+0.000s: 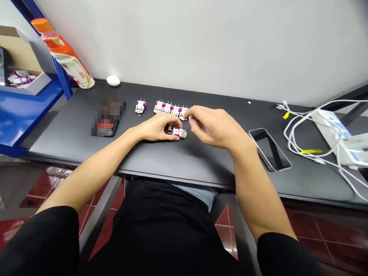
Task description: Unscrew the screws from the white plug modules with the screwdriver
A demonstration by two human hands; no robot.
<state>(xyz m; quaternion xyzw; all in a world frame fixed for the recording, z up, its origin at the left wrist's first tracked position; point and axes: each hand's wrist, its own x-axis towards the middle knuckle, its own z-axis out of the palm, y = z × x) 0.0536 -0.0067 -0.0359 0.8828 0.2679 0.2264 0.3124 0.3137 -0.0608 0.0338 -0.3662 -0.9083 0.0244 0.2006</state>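
My left hand (160,128) pinches a small white-and-purple electrical part with metal pins (177,132) between thumb and fingers, just above or on the black table. The pins point left. My right hand (213,125) is closed on a thin dark rod (186,131), which looks like a small screwdriver. Its tip meets the right end of the part; most of the tool is hidden by the fingers. Behind my hands stands a row of several similar parts (167,107), pins up. One more part (140,106) sits apart to the left, with a tiny loose piece before it.
A phone (270,150) lies right of my right forearm, near coiled white cables (292,135) and a white box (331,135). At left are a dark, blurred-out object (107,119), a white oval item (113,80) and an orange bottle (66,55). A wall rises behind the table (159,159).
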